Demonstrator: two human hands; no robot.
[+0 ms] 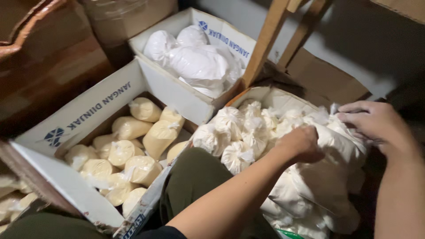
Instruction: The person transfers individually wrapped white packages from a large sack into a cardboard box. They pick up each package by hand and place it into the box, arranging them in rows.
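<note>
My left hand (302, 144) is closed on the gathered plastic of a large white sack (323, 181) of white powder bags in the open box at right. My right hand (376, 121) pinches the same sack's plastic at its far right edge. Several small knotted bags of white powder (239, 132) lie just left of my hands in that box (272, 95). My knee in olive trousers (195, 177) rests between the boxes.
A cardboard box (95, 106) at left holds several pale yellow powder bags (133, 152). Behind it another box (221, 33) holds big white bags (195, 59). A wooden leg (265, 40) slants behind the boxes. More yellow bags (11, 199) lie at far left.
</note>
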